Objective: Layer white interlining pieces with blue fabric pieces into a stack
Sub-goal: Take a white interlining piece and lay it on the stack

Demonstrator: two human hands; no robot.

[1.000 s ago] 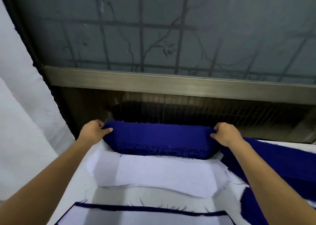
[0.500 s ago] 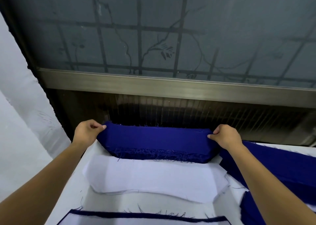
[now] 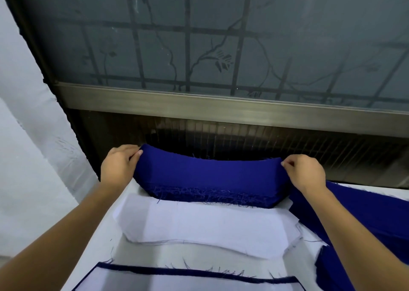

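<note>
A thick pile of blue fabric pieces (image 3: 210, 180) lies at the far edge of the table, its frayed front edge facing me. My left hand (image 3: 119, 166) pinches the top piece at its left end, and my right hand (image 3: 304, 172) pinches it at its right end. The top piece is lifted at both ends and sags in the middle. Just in front lies a pile of white interlining pieces (image 3: 205, 226). Nearest to me is a layered stack (image 3: 188, 279), white on top with a blue edge showing around it.
More blue fabric (image 3: 365, 215) spreads over the right side of the white table (image 3: 106, 235). A dark slatted panel and a metal window sill (image 3: 221, 106) rise right behind the blue pile. A white wall stands at the left.
Both hands have raised the ends of the top blue piece, so its upper edge now curves down in the middle. The view has tilted slightly downward.
</note>
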